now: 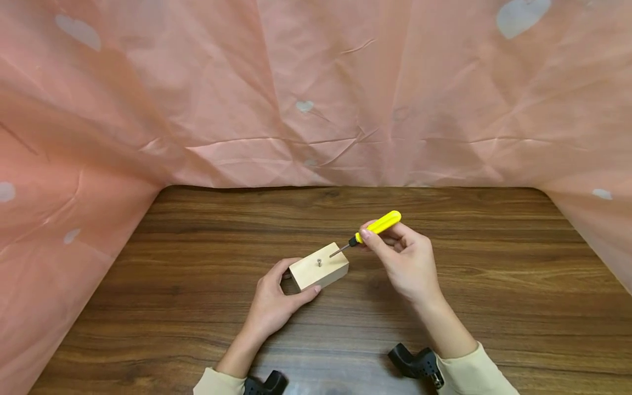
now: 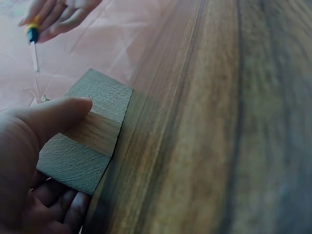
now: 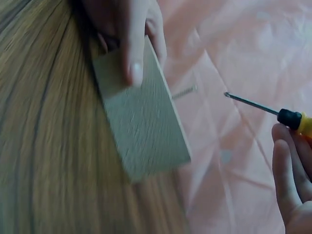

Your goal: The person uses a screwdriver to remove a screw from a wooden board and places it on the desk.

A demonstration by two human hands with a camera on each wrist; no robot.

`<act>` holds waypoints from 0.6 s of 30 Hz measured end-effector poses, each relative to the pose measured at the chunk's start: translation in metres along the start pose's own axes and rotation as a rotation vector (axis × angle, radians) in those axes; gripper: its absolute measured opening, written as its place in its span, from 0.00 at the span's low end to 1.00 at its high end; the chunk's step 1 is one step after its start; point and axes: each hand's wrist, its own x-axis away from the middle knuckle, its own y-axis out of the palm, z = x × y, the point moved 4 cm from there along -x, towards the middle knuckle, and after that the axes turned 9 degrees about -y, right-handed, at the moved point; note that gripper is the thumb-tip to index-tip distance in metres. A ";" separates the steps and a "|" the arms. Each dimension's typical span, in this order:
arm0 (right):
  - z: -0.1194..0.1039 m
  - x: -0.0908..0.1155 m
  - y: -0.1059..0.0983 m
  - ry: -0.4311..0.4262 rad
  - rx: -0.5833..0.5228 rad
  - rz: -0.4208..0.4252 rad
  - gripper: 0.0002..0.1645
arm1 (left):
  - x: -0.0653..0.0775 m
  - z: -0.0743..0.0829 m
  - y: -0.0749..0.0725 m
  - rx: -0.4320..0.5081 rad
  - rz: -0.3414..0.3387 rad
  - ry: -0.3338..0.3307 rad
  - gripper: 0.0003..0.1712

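A pale wooden block point(image 1: 316, 269) lies on the table, gripped at its near left end by my left hand point(image 1: 276, 302), thumb along the front side. From the block's top face stands a screw point(image 1: 319, 263), its shank partly exposed in the right wrist view. My right hand point(image 1: 407, 263) pinches a screwdriver point(image 1: 377, 226) by its yellow handle, between thumb and fingers. In the right wrist view the screwdriver's tip point(image 3: 227, 94) is apart from the screw point(image 3: 184, 92), up and away from the block point(image 3: 146, 117).
The brown wood-grain table point(image 1: 197, 236) reaches back to a pink cloth point(image 1: 345, 109) with pale hearts, which hangs behind and at both sides. Black wrist devices point(image 1: 415, 362) sit at both sleeves.
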 end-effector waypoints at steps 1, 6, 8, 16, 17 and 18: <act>-0.002 -0.001 0.004 -0.015 0.028 -0.004 0.11 | 0.000 0.000 0.000 0.000 -0.001 0.001 0.32; -0.017 0.001 0.021 -0.141 0.232 0.014 0.08 | 0.002 0.000 0.000 -0.001 0.001 -0.005 0.31; -0.024 0.004 0.024 -0.218 0.326 0.051 0.06 | 0.004 0.000 0.000 -0.002 0.001 -0.007 0.31; -0.051 0.014 0.036 -0.340 0.485 0.227 0.08 | 0.006 0.004 -0.004 -0.008 0.018 -0.005 0.32; -0.052 0.015 0.038 -0.336 0.488 0.238 0.08 | 0.006 0.004 -0.005 -0.011 0.022 -0.006 0.32; -0.052 0.016 0.040 -0.330 0.489 0.244 0.08 | 0.007 0.004 -0.005 -0.015 0.025 -0.008 0.32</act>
